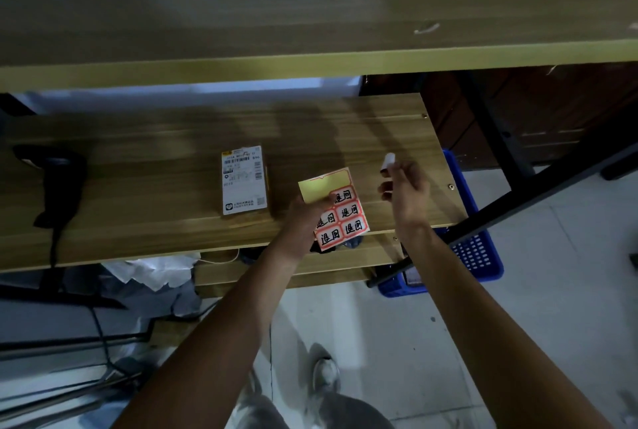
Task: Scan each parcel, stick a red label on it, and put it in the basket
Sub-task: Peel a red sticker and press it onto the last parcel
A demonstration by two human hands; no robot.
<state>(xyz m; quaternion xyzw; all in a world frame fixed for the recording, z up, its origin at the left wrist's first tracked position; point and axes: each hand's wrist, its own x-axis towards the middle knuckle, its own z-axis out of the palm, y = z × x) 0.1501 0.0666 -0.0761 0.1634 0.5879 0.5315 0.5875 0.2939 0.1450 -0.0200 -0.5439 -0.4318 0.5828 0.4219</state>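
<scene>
- labelling step: left hand grips sheet
- right hand fingers pinching peeled label
- parcel flat on surface, left of hands
- next, likely: press label onto parcel, then basket

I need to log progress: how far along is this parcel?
Scanning can't be confirmed; the scanner lies on the table. In hand: the left hand holds the label sheet, and the right hand pinches a peeled label. Left: stick it on the parcel, then basket it.
</scene>
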